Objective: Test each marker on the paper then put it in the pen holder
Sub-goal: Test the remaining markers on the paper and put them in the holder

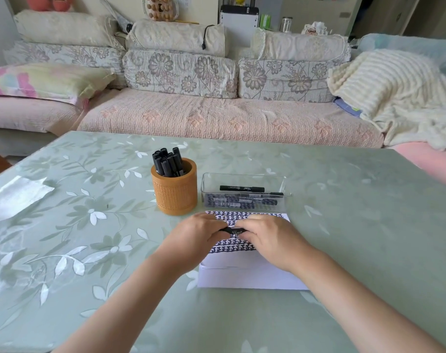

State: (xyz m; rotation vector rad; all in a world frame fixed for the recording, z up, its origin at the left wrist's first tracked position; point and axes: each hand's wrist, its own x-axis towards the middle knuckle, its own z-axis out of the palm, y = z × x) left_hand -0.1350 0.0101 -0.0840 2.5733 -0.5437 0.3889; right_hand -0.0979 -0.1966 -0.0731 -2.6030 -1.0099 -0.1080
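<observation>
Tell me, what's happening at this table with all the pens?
A person holds one black marker between the left hand and the right hand, over a sheet of paper whose far half is covered in rows of dark test marks. Whether the cap is coming off or going on, I cannot tell. Behind it, the orange pen holder already holds a bunch of markers, and the clear tray beside it has a few more.

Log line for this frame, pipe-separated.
stage: marker held over paper | left hand: grips marker | right hand: grips marker | pen holder: standing markers | tray: loose markers
</observation>
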